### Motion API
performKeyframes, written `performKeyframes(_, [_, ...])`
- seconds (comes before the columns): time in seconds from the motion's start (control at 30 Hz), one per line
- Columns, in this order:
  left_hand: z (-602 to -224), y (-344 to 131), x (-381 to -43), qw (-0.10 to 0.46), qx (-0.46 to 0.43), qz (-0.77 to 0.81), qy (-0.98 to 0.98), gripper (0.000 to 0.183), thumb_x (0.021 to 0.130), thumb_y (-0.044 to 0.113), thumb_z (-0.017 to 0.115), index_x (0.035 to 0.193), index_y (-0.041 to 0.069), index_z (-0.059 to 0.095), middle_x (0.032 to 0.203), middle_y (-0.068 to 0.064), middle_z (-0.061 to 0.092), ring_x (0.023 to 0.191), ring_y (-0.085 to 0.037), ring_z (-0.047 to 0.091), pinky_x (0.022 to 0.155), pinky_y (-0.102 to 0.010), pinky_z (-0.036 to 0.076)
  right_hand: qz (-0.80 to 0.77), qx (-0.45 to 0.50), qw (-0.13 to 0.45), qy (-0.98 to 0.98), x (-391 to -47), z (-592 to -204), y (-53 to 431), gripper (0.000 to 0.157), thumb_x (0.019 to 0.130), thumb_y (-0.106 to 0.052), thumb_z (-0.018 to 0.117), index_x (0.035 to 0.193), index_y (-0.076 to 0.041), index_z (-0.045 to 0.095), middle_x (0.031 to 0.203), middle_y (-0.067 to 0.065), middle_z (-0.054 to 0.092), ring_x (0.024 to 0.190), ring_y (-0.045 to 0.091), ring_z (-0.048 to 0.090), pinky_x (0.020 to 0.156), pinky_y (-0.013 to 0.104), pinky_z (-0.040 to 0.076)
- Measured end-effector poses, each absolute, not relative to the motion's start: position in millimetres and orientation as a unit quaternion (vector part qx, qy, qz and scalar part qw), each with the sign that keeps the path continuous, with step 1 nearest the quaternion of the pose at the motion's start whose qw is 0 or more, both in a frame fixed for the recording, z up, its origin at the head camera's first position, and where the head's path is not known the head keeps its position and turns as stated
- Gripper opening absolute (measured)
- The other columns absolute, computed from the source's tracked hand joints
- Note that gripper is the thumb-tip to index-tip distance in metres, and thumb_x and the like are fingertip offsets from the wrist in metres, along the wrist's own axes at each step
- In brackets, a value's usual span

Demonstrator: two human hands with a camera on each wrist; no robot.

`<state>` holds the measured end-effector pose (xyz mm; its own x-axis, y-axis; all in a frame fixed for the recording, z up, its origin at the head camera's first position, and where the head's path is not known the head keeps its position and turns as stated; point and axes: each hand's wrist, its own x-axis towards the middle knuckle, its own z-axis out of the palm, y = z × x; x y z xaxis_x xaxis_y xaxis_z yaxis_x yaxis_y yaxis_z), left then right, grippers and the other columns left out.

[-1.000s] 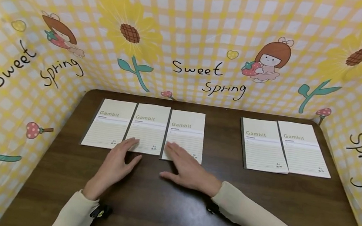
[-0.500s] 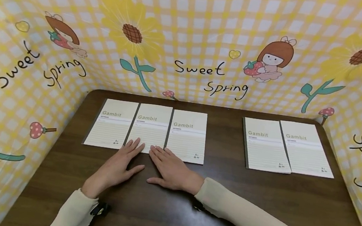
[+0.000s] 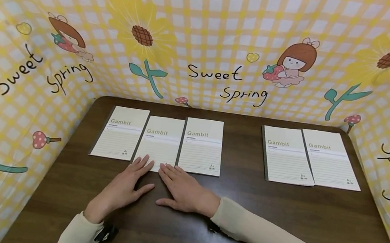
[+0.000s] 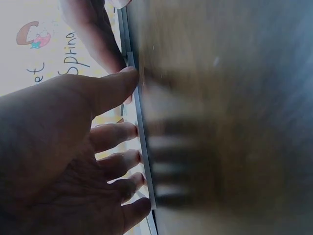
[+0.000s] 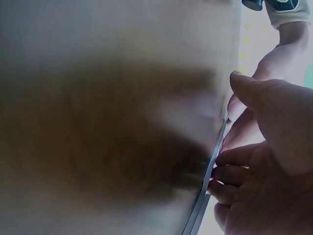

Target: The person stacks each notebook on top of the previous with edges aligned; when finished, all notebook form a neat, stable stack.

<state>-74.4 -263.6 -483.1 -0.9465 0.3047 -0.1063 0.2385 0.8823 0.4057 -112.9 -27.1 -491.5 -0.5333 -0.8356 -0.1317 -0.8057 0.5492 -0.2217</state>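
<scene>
In the head view a white "Gambit" notebook (image 3: 159, 145) lies flat between two others, its top edge lower than theirs. Both hands press its near end with extended fingertips. My left hand (image 3: 124, 185) touches the near left corner, and my right hand (image 3: 185, 188) the near right part, its outer fingers close to the right-hand neighbour. Each thumb points inward, off the cover. To the left is a notebook with a dark spine (image 3: 119, 133), to the right another notebook (image 3: 201, 146). In the left wrist view the notebook's thin edge (image 4: 142, 127) runs under the fingertips of the left hand (image 4: 73, 132).
Two more notebooks, one with a dark spine (image 3: 286, 156) and its right neighbour (image 3: 331, 161), lie side by side at the right of the brown table (image 3: 232, 238). A yellow checked cloth (image 3: 219, 32) walls in the table's back and sides.
My right hand has moved left from the right-hand notebook onto the middle one. Both hands have then slid back toward me, and the middle notebook has come nearer with them.
</scene>
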Motion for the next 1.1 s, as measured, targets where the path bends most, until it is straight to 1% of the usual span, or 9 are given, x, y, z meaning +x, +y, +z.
performKeyframes(0.3, [-476.9,-265.7,-39.6,0.077,0.137,0.194,0.968,0.071,0.098,0.034,0.073,0.158,0.006,0.045,0.169,-0.020,0.033,0.155,-0.048,0.030,0.118,-0.068,0.036,-0.069,-0.502,0.117,0.854,-87.0,-490.9,-24.9,0.089,0.104,-0.068,0.041,0.167,-0.008,0.023,0.176,0.010,0.018,0.163,0.023,0.020,0.133,0.039,0.020])
performKeyframes(0.57, [-473.6,-262.7,-18.3,0.074,0.129,0.205,0.967,0.068,0.098,0.033,0.074,0.156,0.008,0.049,0.168,-0.018,0.036,0.155,-0.046,0.033,0.119,-0.068,0.035,-0.069,-0.526,0.106,0.841,-71.6,-490.7,-20.0,0.084,0.105,-0.065,0.041,0.165,-0.007,0.029,0.174,0.010,0.024,0.161,0.023,0.026,0.132,0.038,0.025])
performKeyframes(0.63, [-474.8,-261.6,-17.7,0.072,0.120,0.213,0.967,0.066,0.098,0.033,0.074,0.155,0.008,0.050,0.167,-0.017,0.037,0.155,-0.046,0.033,0.118,-0.068,0.036,-0.090,-0.523,0.113,0.840,-71.5,-491.7,-18.6,0.083,0.106,-0.064,0.043,0.165,-0.006,0.029,0.174,0.010,0.024,0.162,0.022,0.026,0.132,0.038,0.025])
performKeyframes(0.7, [-476.6,-261.5,-18.3,0.066,0.108,0.229,0.965,0.064,0.099,0.032,0.073,0.153,0.008,0.052,0.166,-0.018,0.039,0.154,-0.045,0.036,0.116,-0.068,0.038,-0.138,-0.514,0.136,0.836,-72.1,-491.4,-16.5,0.083,0.106,-0.061,0.045,0.165,-0.005,0.027,0.174,0.011,0.023,0.162,0.022,0.025,0.132,0.040,0.025])
performKeyframes(0.8, [-479.5,-263.5,-21.9,0.039,0.076,0.260,0.962,0.061,0.100,0.032,0.072,0.152,0.007,0.054,0.164,-0.023,0.041,0.149,-0.049,0.041,0.112,-0.070,0.042,-0.242,-0.467,0.189,0.829,-72.9,-490.8,-12.8,0.082,0.107,-0.056,0.048,0.166,-0.006,0.022,0.176,0.010,0.017,0.163,0.022,0.020,0.131,0.042,0.026])
performKeyframes(0.9, [-480.5,-267.4,-26.6,-0.009,0.030,0.286,0.958,0.059,0.101,0.031,0.071,0.150,0.004,0.055,0.159,-0.030,0.044,0.142,-0.053,0.047,0.108,-0.070,0.044,-0.347,-0.387,0.226,0.824,-70.6,-488.8,-8.9,0.084,0.107,-0.050,0.054,0.167,-0.006,0.016,0.177,0.010,0.012,0.163,0.021,0.017,0.131,0.044,0.027])
performKeyframes(0.97, [-479.5,-271.2,-29.3,-0.038,-0.007,0.301,0.953,0.058,0.101,0.030,0.071,0.148,0.001,0.055,0.152,-0.032,0.051,0.135,-0.052,0.055,0.105,-0.066,0.049,-0.401,-0.330,0.237,0.821,-68.2,-487.7,-7.2,0.087,0.105,-0.047,0.059,0.168,-0.006,0.014,0.177,0.010,0.012,0.163,0.021,0.019,0.130,0.044,0.028])
performKeyframes(1.0, [-478.6,-273.3,-30.2,-0.046,-0.026,0.307,0.950,0.057,0.101,0.030,0.070,0.148,0.000,0.056,0.149,-0.033,0.054,0.131,-0.051,0.059,0.102,-0.064,0.052,-0.432,-0.302,0.245,0.814,-66.7,-487.1,-6.8,0.088,0.104,-0.043,0.062,0.168,-0.006,0.014,0.176,0.011,0.015,0.162,0.022,0.022,0.129,0.043,0.030])
performKeyframes(1.1, [-476.0,-279.4,-33.2,-0.052,-0.069,0.334,0.939,0.056,0.103,0.032,0.068,0.146,-0.001,0.057,0.140,-0.030,0.063,0.121,-0.045,0.068,0.095,-0.053,0.059,-0.524,-0.226,0.282,0.771,-63.7,-485.2,-7.1,0.090,0.101,-0.033,0.068,0.167,-0.004,0.014,0.175,0.013,0.019,0.160,0.025,0.028,0.126,0.042,0.035])
